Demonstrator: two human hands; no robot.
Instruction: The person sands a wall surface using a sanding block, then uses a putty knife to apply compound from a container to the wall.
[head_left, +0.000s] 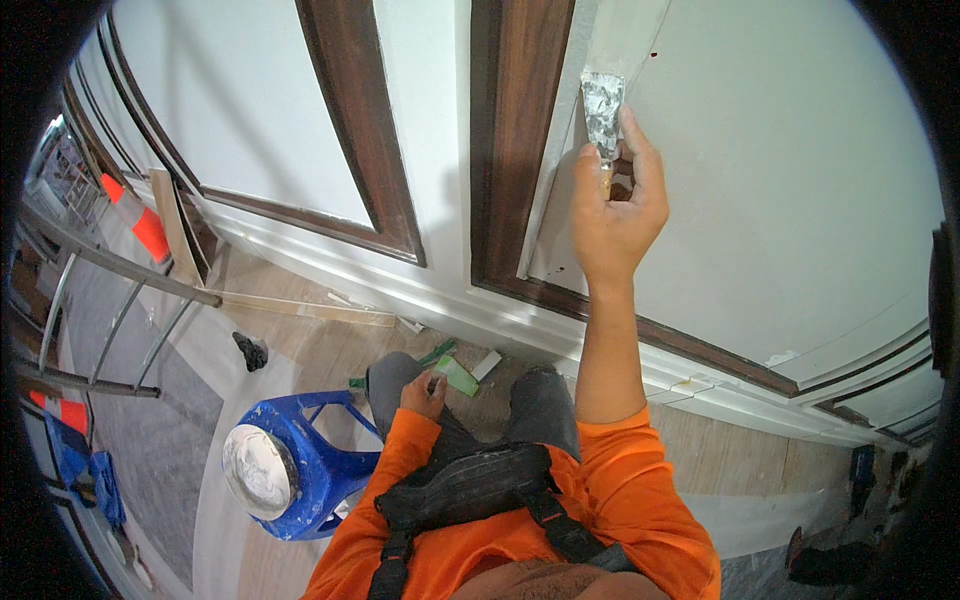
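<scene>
My right hand (621, 198) grips a putty knife by its wooden handle, its putty-smeared blade (603, 105) held at the pale strip along the edge of the white wall panel (760, 180), beside dark brown wooden trim (505, 200). My left hand (423, 394) is low by my left knee, its fingers curled around something small and dark that I cannot make out. A round pan of white putty (257, 463) sits on a blue plastic stool (315, 500) to my lower left.
Orange cones (148, 237), a leaning board (175, 220) and a curved metal ladder-like frame (120, 258) stand at the left. A dark lump (250, 352), green scraps (455, 375) and offcuts lie on the floor by the baseboard. Dark items (830, 562) lie at the lower right.
</scene>
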